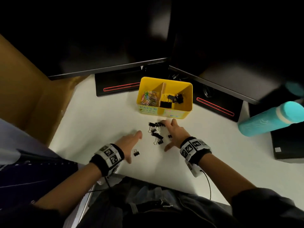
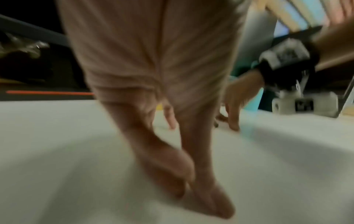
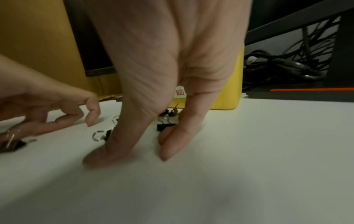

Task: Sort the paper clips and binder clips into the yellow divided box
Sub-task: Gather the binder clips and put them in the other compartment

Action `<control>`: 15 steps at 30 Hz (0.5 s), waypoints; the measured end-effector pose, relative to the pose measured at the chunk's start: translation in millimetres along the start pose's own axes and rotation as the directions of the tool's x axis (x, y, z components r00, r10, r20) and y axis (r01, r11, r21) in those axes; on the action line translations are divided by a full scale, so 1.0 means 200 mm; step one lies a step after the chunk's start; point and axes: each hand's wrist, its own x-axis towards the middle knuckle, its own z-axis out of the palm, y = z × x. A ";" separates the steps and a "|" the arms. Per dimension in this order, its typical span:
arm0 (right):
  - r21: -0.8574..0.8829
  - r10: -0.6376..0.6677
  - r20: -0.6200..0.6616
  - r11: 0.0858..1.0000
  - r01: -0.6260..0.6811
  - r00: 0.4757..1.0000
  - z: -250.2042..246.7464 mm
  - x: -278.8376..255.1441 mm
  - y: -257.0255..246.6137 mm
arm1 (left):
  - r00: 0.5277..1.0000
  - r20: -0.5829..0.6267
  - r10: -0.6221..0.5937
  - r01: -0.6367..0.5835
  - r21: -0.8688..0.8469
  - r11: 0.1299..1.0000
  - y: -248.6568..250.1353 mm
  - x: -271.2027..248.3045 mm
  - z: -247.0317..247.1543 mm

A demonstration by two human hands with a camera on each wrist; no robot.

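Observation:
The yellow divided box (image 1: 165,113) stands at the back of the white desk. Its left half holds coloured paper clips (image 1: 148,97), its right half black binder clips (image 1: 172,100). In front of it lies a loose pile of binder clips (image 1: 155,132). My right hand (image 1: 169,130) is spread just right of the pile with thumb and fingertips (image 3: 172,145) on the desk, a binder clip (image 3: 164,126) lying between them. My left hand (image 1: 132,142) hovers left of the pile with its fingers extended and holds nothing. A lone binder clip (image 1: 136,153) lies by its thumb.
Two dark monitors lean over the back of the desk, their bases (image 1: 118,86) marked with red lines. A teal bottle (image 1: 269,120) and a black box (image 1: 287,145) are at the right, a cardboard panel (image 1: 24,88) at the left. Cables (image 3: 287,65) lie behind the yellow box.

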 end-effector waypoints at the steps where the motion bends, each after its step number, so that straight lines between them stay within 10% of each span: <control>1: 0.001 -0.018 0.008 1.000 0.018 1.000 0.00 0.01 0.00 | 0.998 -0.044 0.049 -0.050 -0.023 0.998 0.00 0.02 0.02; 5: 0.090 -0.015 -0.045 0.996 0.019 0.999 0.04 -0.03 0.05 | 0.975 -0.179 0.134 -0.165 -0.170 0.972 0.04 0.11 0.03; 12: 0.046 -0.042 -0.266 0.997 0.056 0.963 0.12 -0.14 0.10 | 0.956 -0.264 0.128 -0.119 0.050 0.992 0.16 0.25 0.00; 15: 0.091 -0.093 -0.480 0.984 0.155 0.872 0.05 -0.18 0.06 | 0.947 -0.297 0.122 -0.105 0.074 0.992 0.21 0.27 0.04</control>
